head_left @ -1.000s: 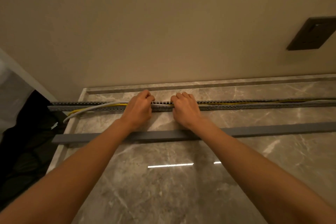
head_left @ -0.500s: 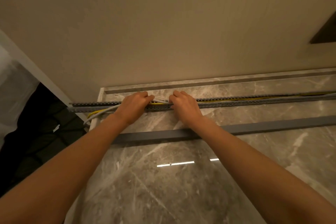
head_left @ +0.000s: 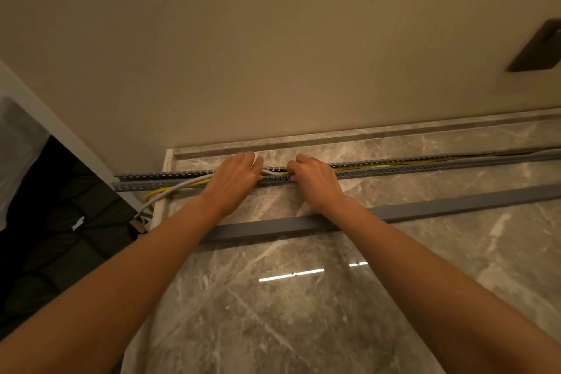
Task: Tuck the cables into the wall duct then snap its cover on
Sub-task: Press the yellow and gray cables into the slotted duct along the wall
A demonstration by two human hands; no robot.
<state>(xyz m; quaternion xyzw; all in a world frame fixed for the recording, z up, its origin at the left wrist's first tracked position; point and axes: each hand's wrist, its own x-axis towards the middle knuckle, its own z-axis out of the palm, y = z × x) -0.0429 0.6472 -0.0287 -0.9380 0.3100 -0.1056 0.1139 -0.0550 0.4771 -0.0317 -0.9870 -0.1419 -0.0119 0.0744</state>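
Slotted grey duct (head_left: 394,168) lying on the marble counter (head_left: 303,313), running 9 to 3 o'clock. Left hand (head_left: 235,181) and right hand (head_left: 315,181), fingers curled, press the white cable (head_left: 194,184) and yellow cable (head_left: 379,163) into it (grip cannot be told). Cover (head_left: 440,206) lies nearer, at 6 o'clock.

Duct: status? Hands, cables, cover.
Left hand and right hand both on the duct, pressing cables in. White cable and yellow cable spill out at left end. Cover lies loose on the marble surface, not fitted.
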